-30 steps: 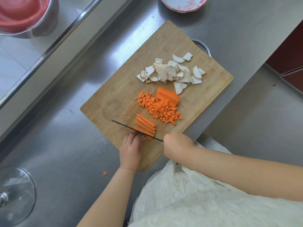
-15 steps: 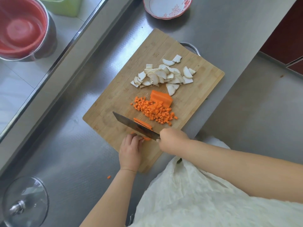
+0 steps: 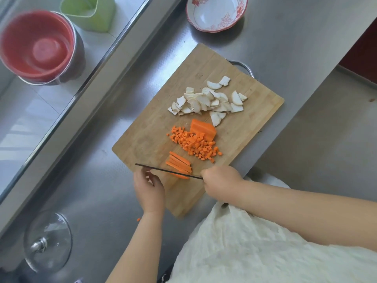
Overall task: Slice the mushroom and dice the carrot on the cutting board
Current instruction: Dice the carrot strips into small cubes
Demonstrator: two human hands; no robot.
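Note:
On the wooden cutting board, white mushroom slices lie in a heap at the far side. Below them are a pile of carrot dice and an uncut carrot chunk. Several carrot sticks lie side by side near the front edge. My right hand grips the handle of a knife. Its blade stands edge-on across the sticks' near ends, with a thin carrot slab just behind it. My left hand hovers by the blade tip, its loosely curled fingers holding nothing.
A red-patterned bowl sits beyond the board. A red basin in a steel pot and a green container stand at the far left. A glass lid lies at the near left. One stray carrot bit is on the steel counter.
The blade went from tilted flat over the carrot to upright and edge-on. My left hand slid left off the carrot slab. The camera view shifted, bringing the bowl and green container into sight.

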